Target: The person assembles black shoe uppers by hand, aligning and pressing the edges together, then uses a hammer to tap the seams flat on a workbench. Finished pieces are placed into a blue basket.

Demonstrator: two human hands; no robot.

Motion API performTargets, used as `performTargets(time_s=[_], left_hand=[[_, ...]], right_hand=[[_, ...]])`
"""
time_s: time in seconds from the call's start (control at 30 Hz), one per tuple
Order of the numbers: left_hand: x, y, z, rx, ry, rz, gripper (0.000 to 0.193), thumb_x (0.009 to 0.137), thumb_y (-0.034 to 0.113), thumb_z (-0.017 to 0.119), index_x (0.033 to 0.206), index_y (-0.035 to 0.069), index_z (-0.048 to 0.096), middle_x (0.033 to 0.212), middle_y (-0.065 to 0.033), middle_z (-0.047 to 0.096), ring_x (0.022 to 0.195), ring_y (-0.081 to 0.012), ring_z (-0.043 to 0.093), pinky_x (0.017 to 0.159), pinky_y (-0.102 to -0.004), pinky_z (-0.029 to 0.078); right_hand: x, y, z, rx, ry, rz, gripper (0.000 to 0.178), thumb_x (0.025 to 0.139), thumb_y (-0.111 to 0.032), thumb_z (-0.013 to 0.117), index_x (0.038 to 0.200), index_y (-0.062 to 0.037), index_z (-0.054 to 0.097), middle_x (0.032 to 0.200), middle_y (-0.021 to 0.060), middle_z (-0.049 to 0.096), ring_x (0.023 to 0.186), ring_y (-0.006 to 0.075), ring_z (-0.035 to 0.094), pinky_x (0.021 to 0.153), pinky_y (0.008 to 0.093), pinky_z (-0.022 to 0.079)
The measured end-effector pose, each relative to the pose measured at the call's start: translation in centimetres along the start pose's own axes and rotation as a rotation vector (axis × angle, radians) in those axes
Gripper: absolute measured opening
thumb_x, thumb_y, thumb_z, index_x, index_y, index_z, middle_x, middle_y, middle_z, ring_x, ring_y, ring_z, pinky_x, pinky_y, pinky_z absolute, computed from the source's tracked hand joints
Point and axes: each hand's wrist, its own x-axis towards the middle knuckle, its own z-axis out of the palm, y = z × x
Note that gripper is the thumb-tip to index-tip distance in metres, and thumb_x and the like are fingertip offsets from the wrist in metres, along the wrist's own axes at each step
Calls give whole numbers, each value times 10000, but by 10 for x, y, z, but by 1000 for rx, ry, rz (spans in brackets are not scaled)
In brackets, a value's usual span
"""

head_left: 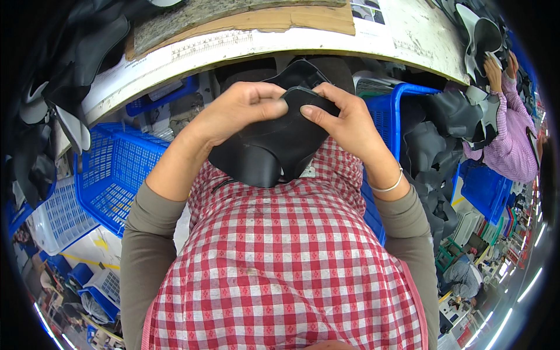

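Note:
A black leather shoe upper (pixel 280 143) rests over my lap, its far edge raised between my two hands. My left hand (pixel 248 108) pinches that edge from the left, thumb and curled fingers pressed together. On the other side, my right hand (pixel 341 116) grips the same edge, its thumb lying on top and its fingers folded behind. The fingertips behind the leather are hidden. Part of the upper curves up just beyond my hands, below the table edge.
A white worktable (pixel 396 49) with a stone slab (pixel 233 17) on cardboard spans the far side. Blue crates stand at left (pixel 111 175) and right (pixel 396 96). Black uppers (pixel 431 146) fill the right crate; more pile up at far left. A co-worker in a pink checked sleeve (pixel 507 134) handles pieces at right.

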Motion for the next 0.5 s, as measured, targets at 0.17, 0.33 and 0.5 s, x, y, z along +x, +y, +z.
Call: performTargets(time_s=[0.17, 0.33, 0.5], left_hand=[[11, -14, 6, 189, 69, 100, 110, 868, 72, 790, 857, -9, 717, 727, -16, 645, 682, -59, 554, 608, -286, 451], [5, -8, 23, 642, 277, 205, 165, 841, 76, 808, 878, -38, 694, 719, -68, 674, 672, -66, 589, 592, -294, 465], [2, 5, 33, 880, 349, 258, 272, 818, 163, 832, 809, -37, 648, 646, -132, 545, 625, -80, 529, 566, -336, 411]], right_hand=[[-2, -1, -1, -85, -9, -22, 228, 915, -211, 783, 1019, -23, 708, 878, 142, 717, 769, 246, 709, 684, 346, 546], [4, -5, -5, -86, -17, 57, 234, 922, -235, 779, 1015, -30, 714, 873, 137, 725, 765, 250, 714, 688, 343, 550], [14, -1, 2, -82, 41, -91, 214, 971, -243, 743, 989, -31, 719, 812, 69, 704, 749, 130, 642, 689, 296, 517]])
